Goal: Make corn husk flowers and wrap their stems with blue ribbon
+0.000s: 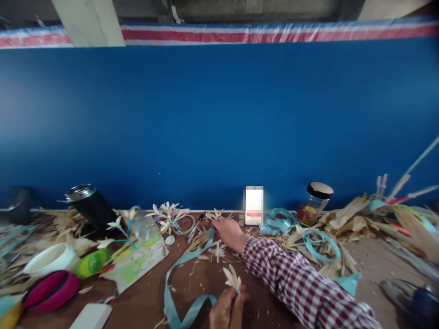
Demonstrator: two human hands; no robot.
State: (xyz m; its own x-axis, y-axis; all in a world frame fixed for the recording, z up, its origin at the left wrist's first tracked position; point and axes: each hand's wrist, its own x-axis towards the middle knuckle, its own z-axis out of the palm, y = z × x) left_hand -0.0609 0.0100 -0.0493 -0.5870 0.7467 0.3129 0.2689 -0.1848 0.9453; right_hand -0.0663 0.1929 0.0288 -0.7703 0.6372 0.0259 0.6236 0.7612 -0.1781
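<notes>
My left hand (226,309) is low in the middle of the view, its fingers closed around the base of a pale corn husk flower (232,277). A bit of blue shows at the flower's base. Farther forward, my right hand (229,232) reaches across the table with its fingers drawn together at the upper end of a light blue ribbon (187,259). The fingertips are partly hidden. From there the ribbon curls down the table to the left of my left hand. Another husk flower (216,214) lies just beyond my right fingertips.
Scissors (196,226) and a finished-looking husk flower (168,217) lie to the left. Beyond them are a black flask (92,210), a white bowl (51,259) and a magenta ring (51,291). To the right are a lit phone (254,205), ribbon rolls (279,220) and a jar (313,203).
</notes>
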